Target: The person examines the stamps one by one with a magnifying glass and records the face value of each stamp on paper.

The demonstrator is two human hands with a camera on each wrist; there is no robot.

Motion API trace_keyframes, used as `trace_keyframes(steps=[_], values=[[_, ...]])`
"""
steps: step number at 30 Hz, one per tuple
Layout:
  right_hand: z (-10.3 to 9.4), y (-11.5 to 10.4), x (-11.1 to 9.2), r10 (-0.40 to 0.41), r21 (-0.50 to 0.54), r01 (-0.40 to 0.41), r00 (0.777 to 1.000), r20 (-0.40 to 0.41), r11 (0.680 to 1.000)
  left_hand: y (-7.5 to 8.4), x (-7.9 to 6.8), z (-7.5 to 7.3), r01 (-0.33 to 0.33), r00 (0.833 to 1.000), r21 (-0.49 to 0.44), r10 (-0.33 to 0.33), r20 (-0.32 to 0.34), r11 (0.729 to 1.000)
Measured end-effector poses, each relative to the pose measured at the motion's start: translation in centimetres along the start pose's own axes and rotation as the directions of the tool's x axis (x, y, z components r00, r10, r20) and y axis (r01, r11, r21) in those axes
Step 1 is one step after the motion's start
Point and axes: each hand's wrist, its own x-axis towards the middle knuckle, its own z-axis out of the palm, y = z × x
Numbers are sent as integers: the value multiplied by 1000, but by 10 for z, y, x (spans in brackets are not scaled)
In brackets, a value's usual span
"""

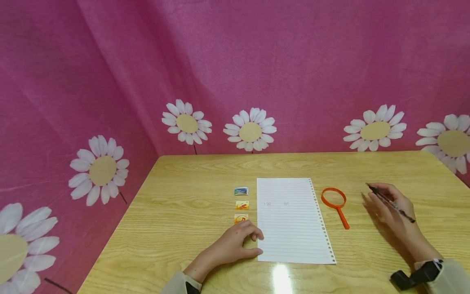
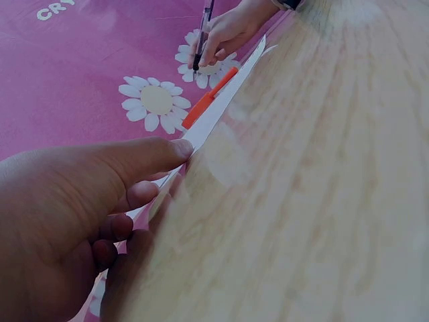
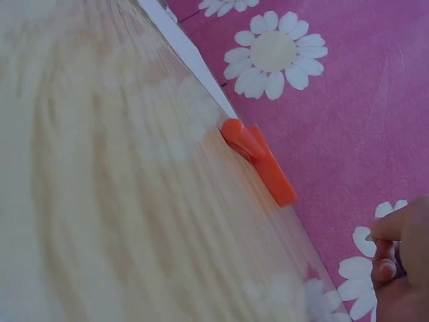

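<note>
A sheet of lined paper (image 1: 290,232) with holes down its right side lies on the table, two small handwritten numbers in its upper part. My left hand (image 1: 235,243) rests at its lower left edge, fingers loosely bent and thumb tip on the margin; the left wrist view shows the thumb (image 2: 151,157) along the sheet. To the right, my right hand (image 1: 393,218) holds a dark pen (image 1: 398,209) above the table, tip toward the upper left. A red-orange magnifying glass (image 1: 343,218) lies between the paper and this hand.
Left of the paper, three small stamp-like pictures stand in a column: a blue one (image 1: 241,191), a yellow-red one (image 1: 242,205) and another yellow one (image 1: 240,218) just beyond the left fingers. A pink flowered cloth (image 1: 293,73) hangs behind the wooden table (image 1: 176,212).
</note>
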Motion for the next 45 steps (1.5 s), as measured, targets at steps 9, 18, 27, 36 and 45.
trace_keyframes(steps=[9, 18, 27, 36, 45], values=[[-11, 1, 2, 83, 205, -77, 996, -21, 976, -1, 0, 0, 11, 1000, -2, -11, 4, 1000], [-13, -1, 5, 137, 411, -118, 990, -17, 904, -1, 1, 0, 3, 1000, 7, -3, 1, 1000], [-11, -8, 14, 161, -60, -156, 984, 77, 986, 0, 2, -1, -17, 1000, 13, 17, -12, 1000], [-3, -9, 39, -103, -380, 226, 942, 320, 897, -2, -2, 1, -21, 999, 29, 22, -23, 999], [2, 1, 50, -178, -389, 366, 879, 441, 845, 0, -1, 0, -22, 1000, 19, 22, -17, 1000]])
